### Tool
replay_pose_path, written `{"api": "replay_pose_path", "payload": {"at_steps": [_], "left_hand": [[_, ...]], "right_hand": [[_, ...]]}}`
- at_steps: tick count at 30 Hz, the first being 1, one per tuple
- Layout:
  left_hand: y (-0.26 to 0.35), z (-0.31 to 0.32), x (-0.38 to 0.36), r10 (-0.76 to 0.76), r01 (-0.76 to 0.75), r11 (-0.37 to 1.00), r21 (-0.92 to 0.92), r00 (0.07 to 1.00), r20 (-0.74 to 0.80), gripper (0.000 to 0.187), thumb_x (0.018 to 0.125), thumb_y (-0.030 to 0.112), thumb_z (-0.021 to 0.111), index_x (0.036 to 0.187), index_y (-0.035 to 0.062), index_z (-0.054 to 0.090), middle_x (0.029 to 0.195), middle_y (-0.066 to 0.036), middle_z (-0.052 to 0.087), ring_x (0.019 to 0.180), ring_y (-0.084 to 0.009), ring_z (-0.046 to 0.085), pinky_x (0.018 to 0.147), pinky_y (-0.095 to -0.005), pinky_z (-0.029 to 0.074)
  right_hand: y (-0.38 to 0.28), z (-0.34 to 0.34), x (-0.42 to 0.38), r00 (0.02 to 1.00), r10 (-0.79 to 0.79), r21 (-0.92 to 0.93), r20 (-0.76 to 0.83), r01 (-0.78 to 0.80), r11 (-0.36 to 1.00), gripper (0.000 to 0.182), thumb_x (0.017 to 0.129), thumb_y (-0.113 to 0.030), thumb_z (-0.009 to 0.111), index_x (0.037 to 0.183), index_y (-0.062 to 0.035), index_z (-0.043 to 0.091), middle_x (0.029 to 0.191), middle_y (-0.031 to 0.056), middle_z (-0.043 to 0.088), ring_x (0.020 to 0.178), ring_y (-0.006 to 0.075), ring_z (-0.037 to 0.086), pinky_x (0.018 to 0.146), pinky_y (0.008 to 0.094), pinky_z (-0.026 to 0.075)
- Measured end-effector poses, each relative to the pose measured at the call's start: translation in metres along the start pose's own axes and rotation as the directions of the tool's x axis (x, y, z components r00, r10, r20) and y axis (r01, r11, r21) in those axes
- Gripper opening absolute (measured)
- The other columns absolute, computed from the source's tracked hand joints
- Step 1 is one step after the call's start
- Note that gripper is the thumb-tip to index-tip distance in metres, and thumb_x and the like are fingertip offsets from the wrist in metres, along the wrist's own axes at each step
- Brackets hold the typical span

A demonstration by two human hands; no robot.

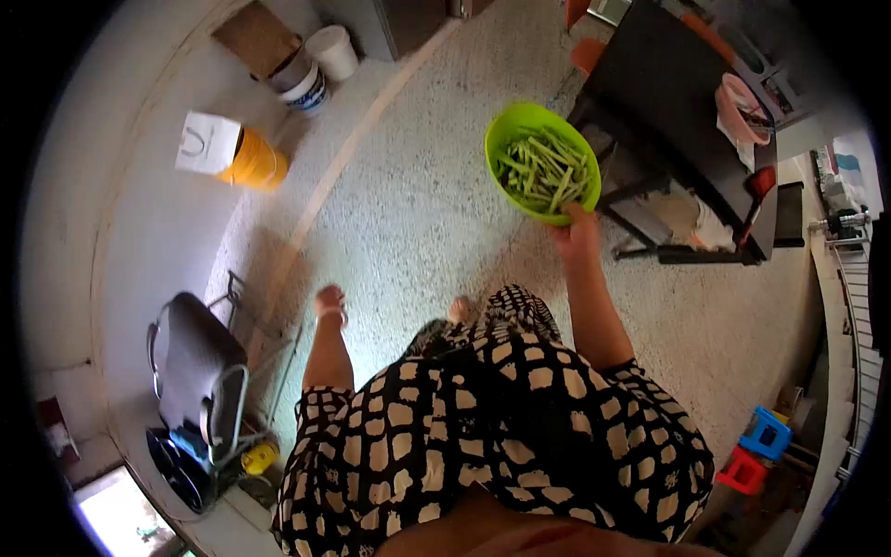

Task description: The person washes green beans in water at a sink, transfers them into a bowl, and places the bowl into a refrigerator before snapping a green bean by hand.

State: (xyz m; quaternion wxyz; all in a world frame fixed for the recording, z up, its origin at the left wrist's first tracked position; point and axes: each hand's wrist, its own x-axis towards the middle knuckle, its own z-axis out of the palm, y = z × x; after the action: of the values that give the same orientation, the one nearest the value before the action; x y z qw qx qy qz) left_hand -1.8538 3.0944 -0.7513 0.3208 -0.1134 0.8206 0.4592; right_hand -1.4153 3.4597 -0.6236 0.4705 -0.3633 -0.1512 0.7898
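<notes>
My right hand grips the near rim of a bright green plastic basin, held out in front of me above the floor. Inside the basin lie many long, thin green pods that look like green beans. My left hand hangs at my side with its fingers loosely bent, and nothing shows in it. A band circles the left wrist.
To the right stands a dark table bearing a pink basket and a red ladle. A padded chair is at left. Along the left wall are a yellow container and white buckets. Small stools stand lower right.
</notes>
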Motion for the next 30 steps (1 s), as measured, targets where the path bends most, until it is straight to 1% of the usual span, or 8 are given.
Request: {"api": "replay_pose_path", "payload": {"at_steps": [4, 6, 8, 10, 12, 18, 24, 30], "left_hand": [[0.215, 0.152, -0.009, 0.510, -0.497, 0.860, -0.116, 0.841, 0.180, 0.025, 0.082, 0.020, 0.056, 0.101, 0.0042, 0.060, 0.085, -0.005, 0.064, 0.074, -0.0132, 0.061, 0.058, -0.0260, 0.046], [0.252, 0.202, 0.019, 0.676, -0.711, 0.695, 0.109, 0.697, 0.238, 0.025, 0.083, 0.021, 0.056, 0.102, 0.0047, 0.061, 0.089, -0.006, 0.064, 0.076, -0.0146, 0.061, 0.061, -0.0266, 0.046], [0.264, 0.234, 0.080, 0.816, -0.847, 0.335, 0.412, 0.479, 0.323, 0.027, 0.082, 0.025, 0.057, 0.100, 0.0049, 0.061, 0.091, -0.008, 0.064, 0.081, -0.0195, 0.062, 0.066, -0.0312, 0.047], [0.242, 0.240, 0.132, 0.795, -0.553, -0.318, 0.770, 0.287, 0.534, 0.031, 0.083, 0.034, 0.052, 0.089, 0.0054, 0.063, 0.093, -0.011, 0.063, 0.088, -0.0269, 0.060, 0.076, -0.0378, 0.047], [0.230, 0.228, 0.139, 0.379, -0.384, -0.439, 0.812, 0.740, 0.555, 0.025, 0.082, 0.030, 0.052, 0.089, 0.0088, 0.063, 0.098, -0.010, 0.062, 0.088, -0.0259, 0.060, 0.076, -0.0388, 0.048], [0.181, 0.227, 0.093, -0.095, -0.211, 0.271, 0.939, 0.965, 0.244, 0.023, 0.079, 0.029, 0.056, 0.091, 0.0101, 0.062, 0.097, -0.008, 0.062, 0.089, -0.0240, 0.060, 0.074, -0.0366, 0.048], [0.246, 0.332, 0.150, -0.225, -0.108, 0.391, 0.914, 0.952, 0.208, 0.022, 0.077, 0.027, 0.060, 0.092, 0.0114, 0.062, 0.097, -0.006, 0.062, 0.090, -0.0220, 0.060, 0.073, -0.0344, 0.048], [0.487, 0.457, 0.303, 0.028, -0.191, 0.515, 0.836, 0.978, 0.206, 0.024, 0.074, 0.026, 0.064, 0.094, 0.0128, 0.061, 0.096, -0.004, 0.061, 0.090, -0.0201, 0.059, 0.071, -0.0323, 0.049]], "right_hand": [[-0.019, 0.027, 0.087, 0.993, 0.095, 0.089, -0.066, -0.089, 0.992, 0.025, 0.084, -0.002, 0.041, 0.107, 0.0043, 0.041, 0.102, 0.0169, 0.045, 0.076, 0.0251, 0.053, 0.057, 0.0389, 0.049], [-0.030, 0.038, 0.123, 0.989, 0.067, 0.052, -0.134, -0.060, 0.997, 0.022, 0.086, -0.005, 0.040, 0.106, 0.0044, 0.041, 0.099, 0.0159, 0.045, 0.072, 0.0244, 0.051, 0.054, 0.0389, 0.046], [-0.044, 0.070, 0.165, 0.970, 0.088, 0.087, -0.226, -0.070, 0.994, 0.020, 0.090, -0.008, 0.037, 0.104, 0.0055, 0.042, 0.099, 0.0161, 0.045, 0.067, 0.0249, 0.051, 0.048, 0.0367, 0.043], [-0.052, 0.086, 0.223, 0.972, 0.132, 0.076, -0.194, -0.119, 0.990, 0.024, 0.085, -0.005, 0.042, 0.108, 0.0029, 0.041, 0.100, 0.0184, 0.048, 0.076, 0.0303, 0.056, 0.055, 0.0407, 0.051], [-0.061, 0.097, 0.263, 0.992, 0.126, -0.017, -0.031, -0.126, 0.992, 0.030, 0.082, -0.003, 0.046, 0.112, -0.0004, 0.041, 0.102, 0.0186, 0.050, 0.083, 0.0327, 0.057, 0.062, 0.0434, 0.054], [-0.107, 0.188, 0.385, 0.994, 0.064, -0.065, -0.088, -0.070, 0.995, 0.022, 0.085, -0.003, 0.043, 0.107, -0.0040, 0.042, 0.091, 0.0122, 0.049, 0.058, 0.0216, 0.047, 0.044, 0.0350, 0.035], [-0.145, 0.236, 0.517, 1.000, 0.012, -0.038, -0.028, -0.013, 0.999, 0.034, 0.082, -0.001, 0.044, 0.116, -0.0036, 0.040, 0.105, 0.0165, 0.049, 0.083, 0.0310, 0.055, 0.060, 0.0435, 0.051], [-0.204, 0.264, 0.635, 0.999, -0.004, -0.010, -0.046, 0.004, 1.000, 0.037, 0.080, -0.004, 0.046, 0.116, -0.0033, 0.041, 0.105, 0.0157, 0.052, 0.087, 0.0326, 0.059, 0.065, 0.0446, 0.055]]}}
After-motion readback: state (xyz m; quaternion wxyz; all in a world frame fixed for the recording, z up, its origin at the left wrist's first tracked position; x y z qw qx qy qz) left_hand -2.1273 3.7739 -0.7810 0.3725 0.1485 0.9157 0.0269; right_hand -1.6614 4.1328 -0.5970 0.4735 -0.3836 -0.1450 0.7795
